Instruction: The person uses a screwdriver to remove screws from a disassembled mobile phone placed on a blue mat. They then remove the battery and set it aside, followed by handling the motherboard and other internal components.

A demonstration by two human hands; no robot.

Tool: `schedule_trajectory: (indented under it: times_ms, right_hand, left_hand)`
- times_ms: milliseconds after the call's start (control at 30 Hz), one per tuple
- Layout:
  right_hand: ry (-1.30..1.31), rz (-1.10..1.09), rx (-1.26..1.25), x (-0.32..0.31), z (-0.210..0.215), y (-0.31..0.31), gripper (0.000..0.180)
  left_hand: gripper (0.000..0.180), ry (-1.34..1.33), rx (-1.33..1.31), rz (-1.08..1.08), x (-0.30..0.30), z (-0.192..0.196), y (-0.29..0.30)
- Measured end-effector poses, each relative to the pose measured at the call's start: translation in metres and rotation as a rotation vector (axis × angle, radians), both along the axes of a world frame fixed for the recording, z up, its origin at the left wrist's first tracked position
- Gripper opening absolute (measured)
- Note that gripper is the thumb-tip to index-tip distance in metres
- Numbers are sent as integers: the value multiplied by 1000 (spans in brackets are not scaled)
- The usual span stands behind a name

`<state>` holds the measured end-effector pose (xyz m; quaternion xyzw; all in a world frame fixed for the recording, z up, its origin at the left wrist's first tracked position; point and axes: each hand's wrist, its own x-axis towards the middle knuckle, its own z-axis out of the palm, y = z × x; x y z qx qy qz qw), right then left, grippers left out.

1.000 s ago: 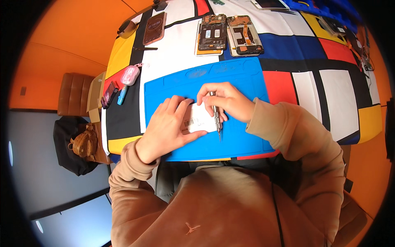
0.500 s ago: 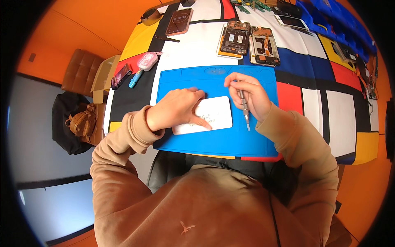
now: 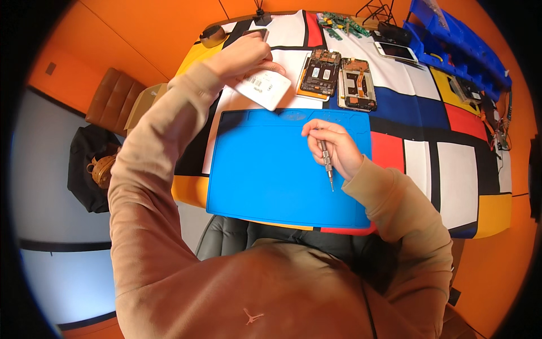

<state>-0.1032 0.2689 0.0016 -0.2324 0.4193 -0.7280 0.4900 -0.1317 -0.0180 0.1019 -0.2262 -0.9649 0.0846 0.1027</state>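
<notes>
My left hand [image 3: 243, 56] is stretched out to the far left of the table. Its fingers are closed around a white flat rectangular box [image 3: 266, 89] with rounded corners and a printed barcode, held tilted past the mat's back edge. Over the right part of the blue work mat [image 3: 271, 175], my right hand [image 3: 341, 148] grips a silver precision screwdriver [image 3: 327, 160], its tip pointing down toward me. Just right of the white box lie two opened phones, a dark one [image 3: 322, 73] and a lighter-framed one [image 3: 357, 85], with their insides exposed.
A white phone [image 3: 395, 52] and green circuit boards [image 3: 343, 25] lie at the back. Blue parts bins [image 3: 460, 53] stand at the back right, near loose cables [image 3: 499, 135]. A roll of tape [image 3: 213, 37] sits at the far left, beyond my left arm.
My left hand has lifted the white box off the mat and carried it away to the far left. The right hand stays over the mat with the screwdriver, shifted only slightly.
</notes>
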Motion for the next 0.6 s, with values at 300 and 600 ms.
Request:
schedule_trajectory:
  times_ms: [300, 600]
  right_hand:
    - [4, 72, -1, -4, -2, -1, 18]
    - [41, 81, 41, -3, -1, -1, 20]
  left_hand:
    - [65, -134, -299, -172, -94, -30, 20]
    - [30, 340, -142, -192, -104, -63, 43]
